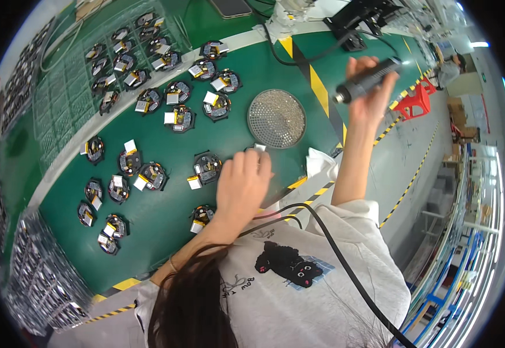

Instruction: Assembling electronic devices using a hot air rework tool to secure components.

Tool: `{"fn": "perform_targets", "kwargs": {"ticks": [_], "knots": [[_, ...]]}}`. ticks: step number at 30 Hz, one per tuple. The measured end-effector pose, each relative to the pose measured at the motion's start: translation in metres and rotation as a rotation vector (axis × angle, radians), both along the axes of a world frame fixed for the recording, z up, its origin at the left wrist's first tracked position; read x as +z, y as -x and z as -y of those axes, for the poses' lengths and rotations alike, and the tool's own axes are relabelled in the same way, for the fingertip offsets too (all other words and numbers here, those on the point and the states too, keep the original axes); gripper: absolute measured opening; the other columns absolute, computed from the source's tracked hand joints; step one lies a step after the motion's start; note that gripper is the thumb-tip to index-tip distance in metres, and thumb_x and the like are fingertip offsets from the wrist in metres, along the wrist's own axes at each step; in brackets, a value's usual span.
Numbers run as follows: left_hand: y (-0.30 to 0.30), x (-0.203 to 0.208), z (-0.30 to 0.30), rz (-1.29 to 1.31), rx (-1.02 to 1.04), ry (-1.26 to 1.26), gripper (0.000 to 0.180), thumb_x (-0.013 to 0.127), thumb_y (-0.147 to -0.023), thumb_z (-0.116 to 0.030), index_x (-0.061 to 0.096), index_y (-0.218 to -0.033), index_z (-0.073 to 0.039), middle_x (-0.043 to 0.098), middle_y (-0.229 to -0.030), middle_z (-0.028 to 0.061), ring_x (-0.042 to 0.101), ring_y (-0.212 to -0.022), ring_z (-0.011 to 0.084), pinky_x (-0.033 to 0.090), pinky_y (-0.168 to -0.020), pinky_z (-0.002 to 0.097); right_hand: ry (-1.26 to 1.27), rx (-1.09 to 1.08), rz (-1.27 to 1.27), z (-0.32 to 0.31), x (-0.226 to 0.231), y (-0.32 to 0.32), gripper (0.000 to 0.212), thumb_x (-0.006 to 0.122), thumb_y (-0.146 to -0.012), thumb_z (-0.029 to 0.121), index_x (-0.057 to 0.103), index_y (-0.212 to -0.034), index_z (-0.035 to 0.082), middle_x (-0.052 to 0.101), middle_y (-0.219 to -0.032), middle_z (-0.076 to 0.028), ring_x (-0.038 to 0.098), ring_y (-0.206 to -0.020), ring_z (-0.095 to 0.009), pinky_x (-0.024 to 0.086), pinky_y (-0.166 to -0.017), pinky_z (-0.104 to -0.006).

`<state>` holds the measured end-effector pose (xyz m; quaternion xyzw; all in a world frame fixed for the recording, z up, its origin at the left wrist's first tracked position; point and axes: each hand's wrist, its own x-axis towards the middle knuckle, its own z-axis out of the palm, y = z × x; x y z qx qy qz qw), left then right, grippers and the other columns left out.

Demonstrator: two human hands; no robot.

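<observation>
My right hand (pixel 371 95) is raised at the right, its fingers round a dark electric screwdriver (pixel 365 81) whose tip points left. In the middle, at the table's near side, my left hand (pixel 243 182) is closed with curled fingers. A small white piece (pixel 259 147) shows just past its fingertips; the rest of what it covers is hidden. Left of this hand lies a round black electronic assembly (pixel 207 167) with a silver battery pack beside it. Another assembly (pixel 202 217) sits near the left wrist. Beyond the fingers stands a round perforated tray (pixel 270 129) of small screws.
Several more round assemblies (pixel 152 176) are spread over the green table (pixel 168 152). Clear plastic trays (pixel 61 124) lie at the far left, and stacked trays (pixel 44 272) nearer. White tissue (pixel 320 163) rests by the edge. A black cable (pixel 345 255) crosses before my chest.
</observation>
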<state>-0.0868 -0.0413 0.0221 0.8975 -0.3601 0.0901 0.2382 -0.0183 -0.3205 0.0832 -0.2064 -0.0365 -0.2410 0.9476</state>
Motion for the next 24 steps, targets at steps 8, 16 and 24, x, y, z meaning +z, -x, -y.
{"fn": "perform_targets", "kwargs": {"ticks": [8,16,24], "knots": [[-0.018,0.006,-0.012,0.116,0.129,0.028,0.021,0.062,-0.078,-0.005,0.062,-0.099,0.000,0.056,-0.110,0.0117,0.055,-0.098,0.0303,0.045,-0.076,0.0377,0.229,-0.028,0.285,-0.009,0.003,-0.028,0.064,0.060,-0.074,0.066,0.052,-0.105,0.012,0.043,-0.078,0.003,0.042,-0.063,-0.008,0.039,-0.058,-0.0228],[0.023,-0.018,0.058,0.054,-0.506,0.067,0.039,0.060,-0.076,-0.014,0.058,-0.112,-0.002,0.051,-0.127,0.0116,0.050,-0.119,0.0252,0.040,-0.102,0.0368,0.164,0.112,0.347,0.001,-0.015,-0.043,0.061,0.063,-0.075,0.063,0.054,-0.101,0.009,0.045,-0.076,0.001,0.046,-0.066,-0.011,0.043,-0.061,-0.0250],[0.027,-0.005,0.063,0.081,-0.292,-0.293,0.062,0.060,-0.081,-0.042,0.047,-0.131,-0.008,0.044,-0.135,0.0138,0.040,-0.128,0.0285,0.037,-0.103,0.0411,0.105,-0.165,0.269,0.004,0.049,-0.011,0.059,0.065,-0.076,0.057,0.051,-0.095,0.003,0.049,-0.082,-0.004,0.052,-0.081,-0.016,0.046,-0.089,-0.0390]]}}
